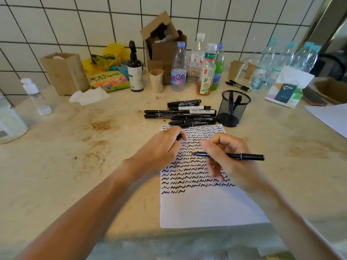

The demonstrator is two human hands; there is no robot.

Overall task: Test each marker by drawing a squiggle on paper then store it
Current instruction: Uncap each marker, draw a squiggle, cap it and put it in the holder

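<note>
- The bench (56, 147) fills my view: a pale, stained top against a tiled wall, with bottles, paper cups, a cardboard box and a snack packet crowded along the back.
- The paper (206, 209) lies flat in front of me. Rows of black squiggles cover its upper part; the last row, low on the left, is short, and the lower part is bare.
- My left hand (161, 147) rests on the sheet's upper left. Its grip is curled round something small and dark at the fingertips, which I take to be the cap, though too little shows to be sure.
- My right hand (223, 156) has its grip clenched on the marker (244, 156), pinching it near the front. The marker lies nearly level, tip pointing left over the squiggled rows; I cannot tell whether the tip touches the paper.
- The mesh cup (233, 109) stands just beyond the sheet's top right corner, with a couple of dark pens standing in it.
- The loose markers (184, 113) lie in a pile beside the cup, along the sheet's top edge.
- I judge the step to be this marker's test: uncapped, in hand, squiggle about to be drawn or just drawn.
- The next move calls for lowering the tip to the short last row and drawing one squiggle there, then capping the marker and dropping it into the cup.
</note>
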